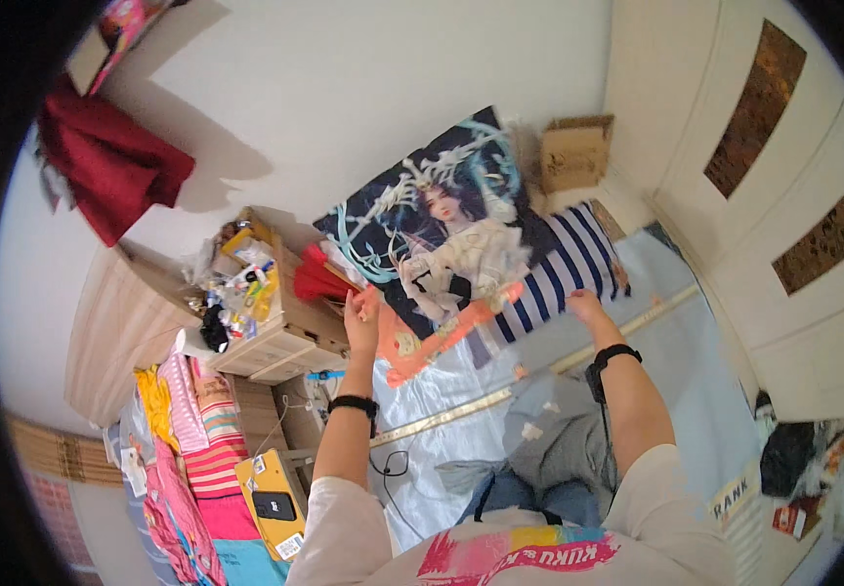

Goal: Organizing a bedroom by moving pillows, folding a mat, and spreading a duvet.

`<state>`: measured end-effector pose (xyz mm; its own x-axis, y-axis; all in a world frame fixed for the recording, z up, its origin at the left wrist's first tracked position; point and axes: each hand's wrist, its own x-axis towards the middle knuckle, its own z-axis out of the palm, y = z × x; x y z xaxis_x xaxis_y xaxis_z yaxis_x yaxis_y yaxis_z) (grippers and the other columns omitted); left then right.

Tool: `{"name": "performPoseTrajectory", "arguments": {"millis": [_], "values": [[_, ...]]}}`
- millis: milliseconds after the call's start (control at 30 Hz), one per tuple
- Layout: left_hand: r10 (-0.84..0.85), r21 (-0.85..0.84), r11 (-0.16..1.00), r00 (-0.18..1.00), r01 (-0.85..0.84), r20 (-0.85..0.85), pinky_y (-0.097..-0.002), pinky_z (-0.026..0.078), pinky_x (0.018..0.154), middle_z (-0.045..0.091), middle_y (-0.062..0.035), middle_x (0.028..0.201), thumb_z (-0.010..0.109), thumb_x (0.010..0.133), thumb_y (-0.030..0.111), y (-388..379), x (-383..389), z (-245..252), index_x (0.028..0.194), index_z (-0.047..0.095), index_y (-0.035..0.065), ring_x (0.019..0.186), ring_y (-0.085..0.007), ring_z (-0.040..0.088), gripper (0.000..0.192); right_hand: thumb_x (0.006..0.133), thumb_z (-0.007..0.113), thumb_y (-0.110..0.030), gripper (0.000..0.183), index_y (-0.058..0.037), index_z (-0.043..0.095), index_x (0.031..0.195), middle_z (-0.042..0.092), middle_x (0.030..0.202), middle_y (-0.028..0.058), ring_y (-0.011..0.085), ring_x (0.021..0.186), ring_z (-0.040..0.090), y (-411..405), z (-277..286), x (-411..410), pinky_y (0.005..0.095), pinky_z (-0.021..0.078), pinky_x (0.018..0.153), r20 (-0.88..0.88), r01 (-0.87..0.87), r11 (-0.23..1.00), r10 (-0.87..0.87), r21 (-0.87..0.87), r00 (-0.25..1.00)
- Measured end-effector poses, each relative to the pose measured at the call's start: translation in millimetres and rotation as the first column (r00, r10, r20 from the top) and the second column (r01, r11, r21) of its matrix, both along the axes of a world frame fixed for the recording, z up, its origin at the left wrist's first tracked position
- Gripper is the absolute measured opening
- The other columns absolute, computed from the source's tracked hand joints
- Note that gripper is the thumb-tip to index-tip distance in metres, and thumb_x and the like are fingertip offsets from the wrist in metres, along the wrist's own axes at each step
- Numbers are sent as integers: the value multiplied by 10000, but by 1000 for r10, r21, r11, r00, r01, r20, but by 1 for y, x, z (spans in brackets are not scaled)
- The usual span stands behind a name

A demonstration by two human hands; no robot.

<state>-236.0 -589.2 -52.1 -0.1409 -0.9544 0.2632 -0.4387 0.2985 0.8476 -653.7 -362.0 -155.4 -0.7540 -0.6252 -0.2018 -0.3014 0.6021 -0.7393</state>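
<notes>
My left hand (362, 326) is raised in front of an orange patterned cloth (404, 355), its fingers apart. My right hand (589, 308) has curled fingers near the lower edge of a navy-and-white striped cloth (539, 297); I cannot tell whether it grips anything. Between and beyond my hands, a crumpled cream-white garment (480, 253) with dark parts is partly blurred. Behind it a large dark pillow (466, 146), printed with a crowned figure, leans near the wall. Both forearms wear black wrist straps.
A light blue bed cover (437, 399) with a gold band lies before me. At left stand a cluttered wooden nightstand (275, 329), folded clothes (213, 454) and a phone (274, 505) on a yellow box. A carton (576, 150) and wardrobe doors (722, 220) are at right.
</notes>
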Motion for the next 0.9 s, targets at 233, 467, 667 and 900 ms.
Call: {"name": "performPoseTrajectory", "arguments": {"millis": [233,467,667,900], "values": [[-405,385,859,908,337,110,-280,454,711,612,-83,839,578,794,134,144,7,-100,983,574,-7,789,-147,571,235,753,557,-224,183,-56,605,810,551,629,38,187,557,518,282,-121,32,302,411,487,451,369,919,-389,136,803],[-808,774,365,589,517,-12,-254,459,646,595,-57,696,605,725,73,273,-71,-181,921,599,43,656,-134,567,198,707,572,-428,429,-114,563,999,598,940,118,317,875,568,640,-157,193,431,455,674,273,266,638,-617,723,739],[-453,827,561,851,41,266,-380,323,950,366,-212,1244,818,528,297,275,-86,-276,1286,164,-68,1142,-300,384,1066,656,596,-600,806,-125,374,1267,402,1243,138,378,1070,441,535,-74,210,515,410,773,489,279,485,-870,829,60],[-726,772,577,601,267,335,-354,351,930,428,-214,1214,754,529,207,333,-88,-321,1230,298,-75,1103,-295,439,883,678,638,-317,639,17,407,1171,479,1157,215,353,1037,495,431,-110,218,544,351,864,155,176,775,-333,607,930]]}}
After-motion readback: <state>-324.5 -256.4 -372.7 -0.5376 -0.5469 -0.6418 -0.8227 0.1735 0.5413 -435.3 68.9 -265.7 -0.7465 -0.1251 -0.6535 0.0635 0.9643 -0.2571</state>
